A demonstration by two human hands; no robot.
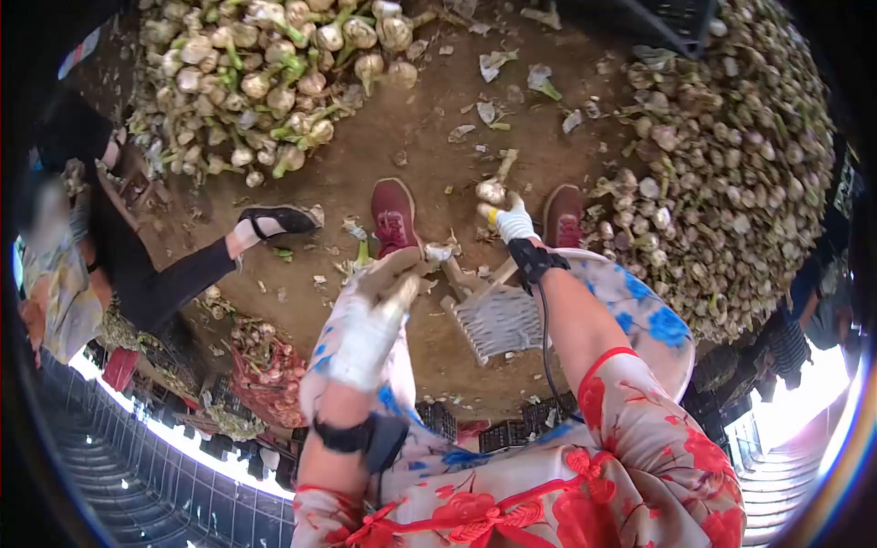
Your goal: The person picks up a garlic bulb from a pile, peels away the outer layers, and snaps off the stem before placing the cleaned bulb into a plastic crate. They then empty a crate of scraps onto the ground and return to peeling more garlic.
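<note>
My right hand (pixel 510 219), in a white glove with a yellow patch, grips a garlic bulb (pixel 491 191) whose short stalk points away from me. Over my left thigh is my left hand (pixel 370 333), in a white glove and blurred by motion; I cannot tell whether its fingers hold anything. The left fingertips are close to my left shoe (pixel 394 216). A small wooden stool (pixel 501 321) with a woven white seat stands between my knees, below the right wrist.
A heap of garlic with stalks (pixel 265 82) lies ahead on the left, and a larger pile of bulbs (pixel 722 183) on the right. Peelings litter the ground (pixel 429 119). A dark crate (pixel 671 23) is at the top. A red net bag (pixel 267 370) and another person's leg (pixel 187 279) are left.
</note>
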